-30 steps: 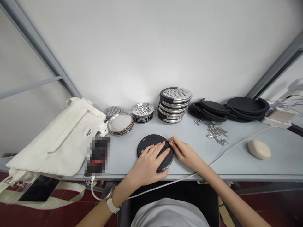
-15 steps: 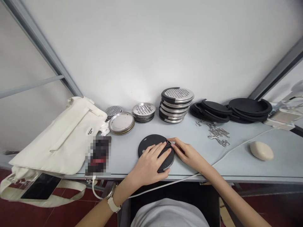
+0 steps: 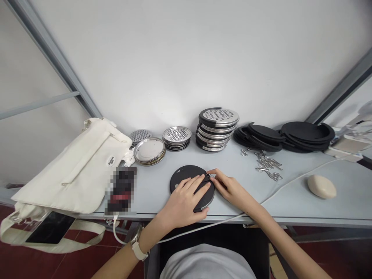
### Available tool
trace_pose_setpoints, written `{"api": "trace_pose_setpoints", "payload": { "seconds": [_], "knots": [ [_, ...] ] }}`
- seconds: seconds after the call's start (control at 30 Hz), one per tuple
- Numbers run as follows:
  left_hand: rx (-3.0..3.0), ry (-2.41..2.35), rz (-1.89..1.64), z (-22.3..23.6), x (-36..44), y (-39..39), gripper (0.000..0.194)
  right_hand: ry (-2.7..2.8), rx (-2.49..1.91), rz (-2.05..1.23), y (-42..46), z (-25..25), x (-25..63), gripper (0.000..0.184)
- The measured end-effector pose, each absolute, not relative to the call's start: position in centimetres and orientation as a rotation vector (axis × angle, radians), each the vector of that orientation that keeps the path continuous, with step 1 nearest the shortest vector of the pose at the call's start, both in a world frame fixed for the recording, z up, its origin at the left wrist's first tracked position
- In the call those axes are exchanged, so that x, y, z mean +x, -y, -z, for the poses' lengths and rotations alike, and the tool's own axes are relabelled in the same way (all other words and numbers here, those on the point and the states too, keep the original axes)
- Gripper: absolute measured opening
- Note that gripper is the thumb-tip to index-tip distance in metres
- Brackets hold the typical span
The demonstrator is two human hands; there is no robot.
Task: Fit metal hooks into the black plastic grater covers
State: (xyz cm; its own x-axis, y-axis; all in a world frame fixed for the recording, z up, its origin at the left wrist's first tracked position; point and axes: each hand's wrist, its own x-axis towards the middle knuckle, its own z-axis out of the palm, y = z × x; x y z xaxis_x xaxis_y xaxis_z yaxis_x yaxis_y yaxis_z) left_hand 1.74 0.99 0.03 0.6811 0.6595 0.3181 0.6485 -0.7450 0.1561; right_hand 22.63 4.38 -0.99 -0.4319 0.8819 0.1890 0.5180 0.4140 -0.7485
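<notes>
A round black disc (image 3: 183, 176) with a thin metal rim showing along its lower right lies near the table's front edge, probably a grater in its black holder. My left hand (image 3: 186, 197) rests flat across it, fingers spread, thumb by the near edge. At the disc's upper right, my right hand (image 3: 229, 188) has index finger and thumb closed around a small metal wire clip (image 3: 208, 175). Part of that clip is hidden by the fingers. Similar metal clips (image 3: 267, 162) lie in a loose pile further right.
Behind the disc stand a stack of assembled graters (image 3: 218, 130), grater plates (image 3: 177, 135) and plain metal discs (image 3: 149, 150). Black holders (image 3: 258, 137) are piled right. A cream bag (image 3: 72, 170), a phone (image 3: 120, 190), a white cable (image 3: 281, 188) and a beige mouse-like object (image 3: 321, 186) lie around.
My right fingers have shifted slightly on the clip, which sits closer against the disc's edge than a second ago. My left hand stays on the disc. The view has turned slightly left.
</notes>
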Motion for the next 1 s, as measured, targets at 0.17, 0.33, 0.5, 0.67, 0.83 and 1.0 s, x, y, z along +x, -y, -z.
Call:
{"api": "trace_pose_setpoints", "payload": {
  "seconds": [0.17, 0.33, 0.5, 0.67, 0.83, 1.0],
  "knots": [
    [2.851, -1.102, -0.562, -0.07, 1.75, -0.98, 0.060, 2.103, -1.206, -0.821, -4.39, 0.97, 22.65, 0.027],
    [2.849, -1.110, -0.545, -0.05, 1.78, -0.98, 0.060, 2.120, -1.239, -0.808, -4.43, 1.00, 22.66, 0.027],
    [2.858, -1.120, -0.556, -0.04, 1.77, -0.95, 0.060, 2.120, -1.255, -0.783, -4.39, 0.98, 22.59, 0.027],
    [2.847, -1.110, -0.550, -0.07, 1.74, -0.93, 0.060, 2.127, -1.254, -0.787, -4.39, 0.85, 22.54, 0.026],
    [2.846, -1.105, -0.546, -0.08, 1.77, -0.97, 0.061, 2.158, -1.250, -0.771, -4.47, 0.93, 22.59, 0.024],
    [2.842, -1.106, -0.533, -0.08, 1.77, -0.99, 0.060, 2.155, -1.260, -0.778, -4.41, 1.01, 22.57, 0.025]
  ]
}}
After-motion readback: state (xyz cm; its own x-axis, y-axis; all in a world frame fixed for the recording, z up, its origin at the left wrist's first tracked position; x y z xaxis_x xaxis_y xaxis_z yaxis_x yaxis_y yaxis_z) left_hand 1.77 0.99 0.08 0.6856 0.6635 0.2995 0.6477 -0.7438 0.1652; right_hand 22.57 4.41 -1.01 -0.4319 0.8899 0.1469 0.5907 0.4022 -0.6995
